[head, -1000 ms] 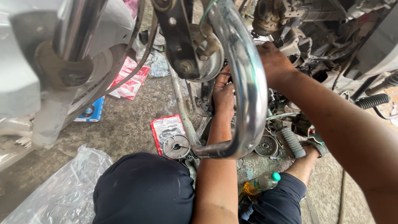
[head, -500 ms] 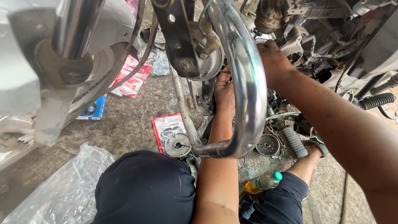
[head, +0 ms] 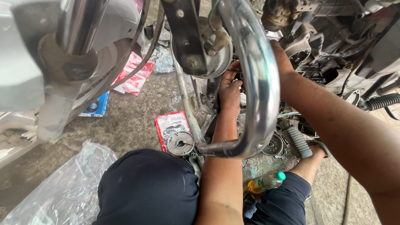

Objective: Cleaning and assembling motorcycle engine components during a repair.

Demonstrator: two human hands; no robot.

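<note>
Concrete floor (head: 137,121) here is grey, stained and damp-looking, with bits scattered all over it. The bike sits right above it, and a fat chrome guard bar (head: 260,83) curves down through the middle of the shot.

Left hand (head: 230,89) is reaching up behind that bar into the engine area (head: 316,46), fingers curled on some part in there, but the bar hides what exactly, so I can't tell if it's clamped on anything. Right hand (head: 281,58) comes in from the right side and is mostly tucked behind the bar too, pressed against the engine; its grip is out of sight as well.

On the floor: a red-and-white packet (head: 168,125) with a round metal disc (head: 180,143) lying on its lower end, another red packet (head: 135,79) farther away near the wheel, a blue box (head: 96,106) at the left edge, a crumpled clear plastic bag (head: 62,191) in the bottom left corner. A small bottle of yellow oil (head: 264,182) with a green cap lies by the knee, near a ribbed rubber footpeg (head: 298,141).
</note>
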